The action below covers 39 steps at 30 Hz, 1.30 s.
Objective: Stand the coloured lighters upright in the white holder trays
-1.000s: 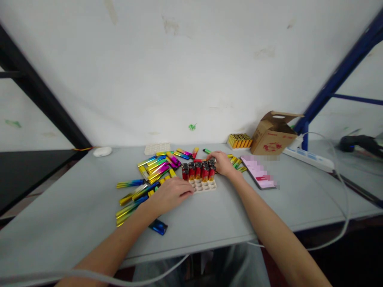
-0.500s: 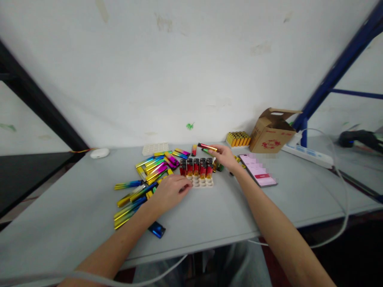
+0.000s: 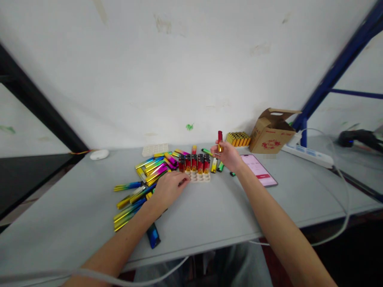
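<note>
Rack of white moulded material (image 3: 200, 180): partly filled, black-topped red lighters (image 3: 200, 166) upright behind exposed front sockets. Right hand (image 3: 231, 158) pinches a metallic red-and-gold lighter (image 3: 220, 137). Left hand (image 3: 170, 185), part-curled, adjoins the rack; grip indeterminable. Multicoloured metallic lighters (image 3: 156, 171) lie loose, unracked, alongside.

Soft, muted light greys the wall (image 3: 191, 71) beyond the right hand (image 3: 229, 157); left of its grip, shiny lighters (image 3: 155, 171) carry glints. Fine detail is soft, the near cable (image 3: 98, 276) blurs, and wide-angle distortion stretches the edges.
</note>
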{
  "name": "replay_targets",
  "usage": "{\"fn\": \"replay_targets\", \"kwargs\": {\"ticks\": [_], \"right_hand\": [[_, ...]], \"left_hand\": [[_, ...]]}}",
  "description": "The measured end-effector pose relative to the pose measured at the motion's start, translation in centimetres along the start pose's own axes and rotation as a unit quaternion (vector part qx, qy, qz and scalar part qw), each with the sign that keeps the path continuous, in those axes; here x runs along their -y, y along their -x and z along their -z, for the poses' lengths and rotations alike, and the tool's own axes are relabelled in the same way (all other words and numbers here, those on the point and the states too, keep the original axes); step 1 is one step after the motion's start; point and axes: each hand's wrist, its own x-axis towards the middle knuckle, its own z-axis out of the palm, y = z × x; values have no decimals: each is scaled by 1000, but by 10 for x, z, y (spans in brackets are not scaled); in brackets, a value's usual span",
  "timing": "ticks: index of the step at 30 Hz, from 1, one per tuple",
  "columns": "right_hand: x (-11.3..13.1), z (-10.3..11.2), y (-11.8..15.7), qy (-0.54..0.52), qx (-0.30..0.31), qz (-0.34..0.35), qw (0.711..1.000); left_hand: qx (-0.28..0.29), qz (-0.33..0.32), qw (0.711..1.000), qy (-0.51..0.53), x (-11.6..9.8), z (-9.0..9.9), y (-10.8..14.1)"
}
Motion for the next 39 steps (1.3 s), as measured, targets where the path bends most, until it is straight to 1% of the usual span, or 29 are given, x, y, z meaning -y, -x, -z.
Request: {"fn": "replay_targets", "kwargs": {"ticks": [2, 3, 6, 10, 14, 16, 18, 20, 24, 30, 39], "right_hand": [[4, -6, 7, -6, 38, -12, 999], [7, -10, 10, -16, 66, -18, 998], [12, -22, 22, -58, 140, -33, 988], [11, -35, 31, -59, 179, -66, 980], [3, -40, 32, -69, 210, -71, 973], [-1, -41, 32, -68, 209, -67, 973], [-3, -43, 33, -61, 196, -59, 977], [-4, -44, 33, -61, 188, -48, 979], [-6, -45, 34, -68, 193, -26, 979], [-10, -45, 35, -44, 178, 0, 983], [-9, -47, 35, -30, 177, 4, 984]], "left_hand": [[-1, 32, 999, -5, -1, 0, -1], [1, 45, 999, -4, -1, -1, -2], [9, 58, 998, 7, -3, -1, -3], [13, 47, 999, 18, -4, -1, -4], [6, 34, 999, 29, -3, -1, -4], [7, 25, 999, 40, -1, -1, -3], [7, 20, 999, 49, 0, -1, -2], [7, 21, 998, 51, 1, -2, -2], [8, 27, 998, 52, 2, -2, -1], [7, 24, 998, 57, 3, -3, -1], [3, 13, 998, 55, 4, -1, 1]]}}
